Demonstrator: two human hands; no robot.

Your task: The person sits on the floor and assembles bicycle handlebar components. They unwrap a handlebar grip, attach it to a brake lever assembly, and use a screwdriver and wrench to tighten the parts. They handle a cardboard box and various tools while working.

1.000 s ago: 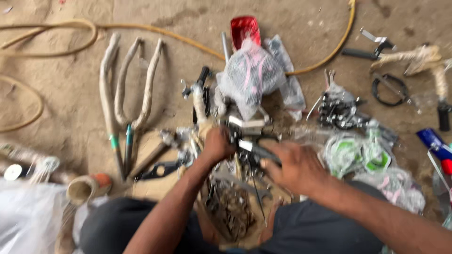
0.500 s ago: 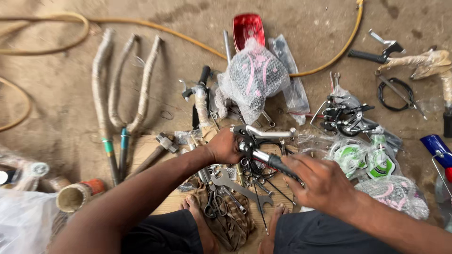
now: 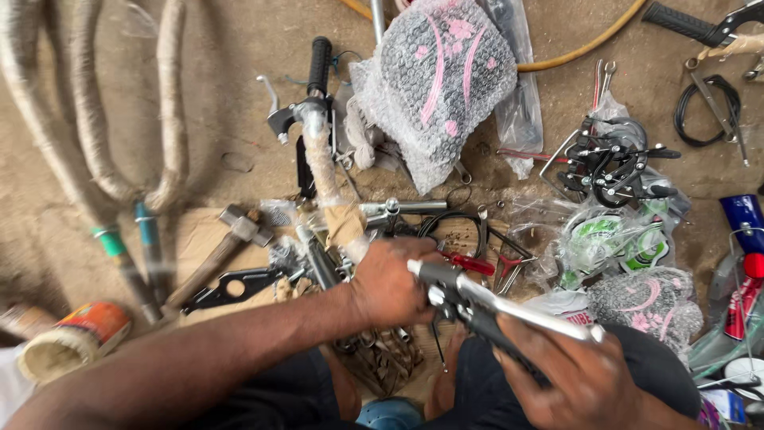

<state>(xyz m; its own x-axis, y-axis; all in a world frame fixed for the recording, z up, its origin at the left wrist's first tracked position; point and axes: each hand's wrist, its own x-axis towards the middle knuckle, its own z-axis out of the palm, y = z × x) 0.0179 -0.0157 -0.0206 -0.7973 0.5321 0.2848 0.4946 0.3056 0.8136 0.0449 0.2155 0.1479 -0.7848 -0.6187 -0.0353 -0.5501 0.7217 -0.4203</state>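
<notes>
1. Head view, far left of the frame: wrapped curved tubes point(image 3: 95, 127) lie on the dirt ground point(image 3: 231, 95) in the upper left, with green and blue tape at their lower ends. A tin can point(image 3: 76, 334) lies on its side at the lower left.
2. Left of centre: a hammer point(image 3: 219, 251) rests on a piece of cardboard point(image 3: 195, 239), and a flat black metal bracket point(image 3: 231, 288) lies just below it.
3. Upper centre: a handlebar point(image 3: 314, 119) with a black grip and a silver brake lever stands over the pile. Beside it, to the right, lies a part packed in bubble wrap point(image 3: 438, 80) with pink marks.
4. Centre: the left hand point(image 3: 390, 283) is closed around one end of a silver brake lever point(image 3: 493, 306). The fingers are curled tight, and the hand sits above a heap of small tools.
5. Lower right of centre: the right hand point(image 3: 569, 374) is closed around the other end of the same lever from below. The lever runs slanted between both hands, in front of the person's knees.
6. Just behind the hands: red pliers point(image 3: 489, 267) lie on the cardboard.
7. Right: a bundle of black brake parts point(image 3: 613, 163) in a clear bag is in the upper right, and below it lie bagged parts with green print point(image 3: 613, 243).
8. Far right edge: a blue can point(image 3: 744, 219).
</notes>
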